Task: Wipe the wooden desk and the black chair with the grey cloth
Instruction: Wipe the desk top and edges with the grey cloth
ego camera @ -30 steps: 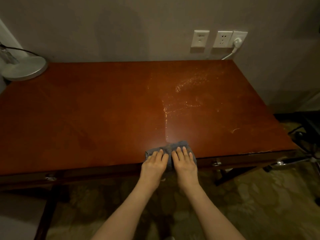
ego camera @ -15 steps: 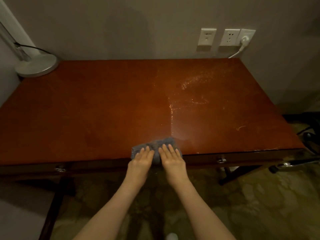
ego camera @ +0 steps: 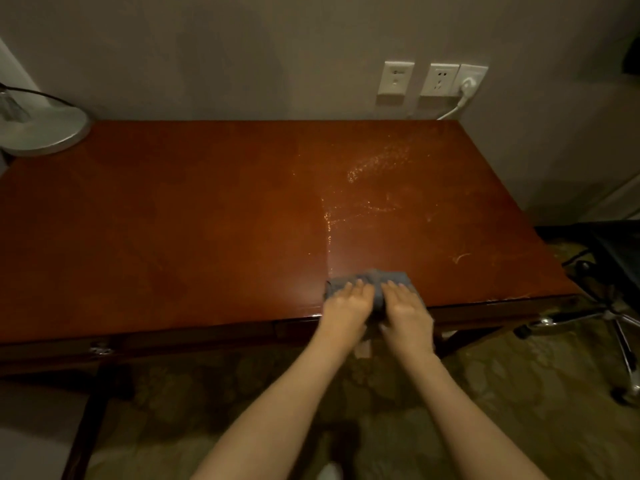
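The reddish wooden desk (ego camera: 194, 216) fills the view, with pale dust specks and streaks on its right half. A folded grey cloth (ego camera: 372, 280) lies at the desk's front edge, right of centre. My left hand (ego camera: 346, 306) and my right hand (ego camera: 405, 308) press flat on the cloth side by side, fingers straight and pointing away from me. Most of the cloth is hidden under them. The black chair (ego camera: 609, 244) stands off the desk's right end; its seat edge and chrome wheeled base (ego camera: 613, 317) show.
A round metal lamp base (ego camera: 41, 131) with a cable sits on the desk's far left corner. Wall sockets (ego camera: 438, 79) with a white plug are behind the desk. Drawer pulls (ego camera: 101, 348) line the front rail. Patterned carpet (ego camera: 519, 393) lies below.
Both hands slid the cloth left along the front edge, then back to the right, ending about where they began. The view swung with them.
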A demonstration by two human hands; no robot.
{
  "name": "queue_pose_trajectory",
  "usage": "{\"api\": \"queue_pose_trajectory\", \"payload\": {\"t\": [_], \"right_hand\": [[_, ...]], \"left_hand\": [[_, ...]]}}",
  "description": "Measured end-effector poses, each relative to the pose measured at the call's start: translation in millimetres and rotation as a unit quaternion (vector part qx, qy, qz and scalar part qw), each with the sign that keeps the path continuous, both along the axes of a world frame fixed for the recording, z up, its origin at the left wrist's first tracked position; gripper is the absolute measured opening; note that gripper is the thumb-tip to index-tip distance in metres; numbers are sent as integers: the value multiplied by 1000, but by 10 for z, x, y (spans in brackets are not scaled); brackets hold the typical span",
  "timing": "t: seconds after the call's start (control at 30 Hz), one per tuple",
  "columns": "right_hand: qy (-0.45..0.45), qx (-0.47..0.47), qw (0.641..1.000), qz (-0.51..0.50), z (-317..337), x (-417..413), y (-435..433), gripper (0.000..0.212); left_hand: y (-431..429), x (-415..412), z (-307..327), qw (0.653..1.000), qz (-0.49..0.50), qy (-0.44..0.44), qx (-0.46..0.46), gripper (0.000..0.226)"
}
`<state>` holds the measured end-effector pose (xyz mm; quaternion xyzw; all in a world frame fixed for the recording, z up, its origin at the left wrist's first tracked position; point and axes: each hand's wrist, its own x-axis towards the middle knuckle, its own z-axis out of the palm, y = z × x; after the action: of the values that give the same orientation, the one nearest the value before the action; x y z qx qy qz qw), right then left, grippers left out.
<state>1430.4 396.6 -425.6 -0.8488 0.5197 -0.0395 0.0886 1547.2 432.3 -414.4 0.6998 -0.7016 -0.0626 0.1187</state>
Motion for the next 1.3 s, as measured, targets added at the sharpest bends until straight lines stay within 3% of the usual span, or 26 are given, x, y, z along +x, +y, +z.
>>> {"api": "queue_pose_trajectory", "payload": {"t": [0.1, 0.2, 0.37, 0.63, 0.83, 0.97, 1.1, 1.3], "right_hand": [[-45, 3, 997, 60, 84, 505, 69, 85], [-68, 68, 988, 118, 112, 905, 247, 76], [-13, 104, 985, 136, 21, 1134, 144, 71], [9, 115, 991, 63, 1, 742, -443, 69], [-27, 136, 990, 24, -94, 811, -432, 61], [-23, 108, 992, 59, -208, 796, -506, 77], [-33, 104, 992, 67, -219, 891, -710, 60], [-52, 97, 992, 69, -251, 1133, -1176, 58]], "left_hand": [[130, 442, 71, 997, 71, 15, -11, 64], [350, 837, -13, 986, 148, 51, 51, 56], [335, 918, -130, 970, 221, 60, 82, 62], [-484, 463, -211, 979, 184, 10, 85, 40], [-438, 543, -218, 975, 182, 18, 124, 56], [-429, 573, -287, 979, 177, 20, 103, 58], [-644, 678, -309, 979, 180, 29, 95, 58], [-1088, 902, -332, 975, 200, 45, 82, 53]]}}
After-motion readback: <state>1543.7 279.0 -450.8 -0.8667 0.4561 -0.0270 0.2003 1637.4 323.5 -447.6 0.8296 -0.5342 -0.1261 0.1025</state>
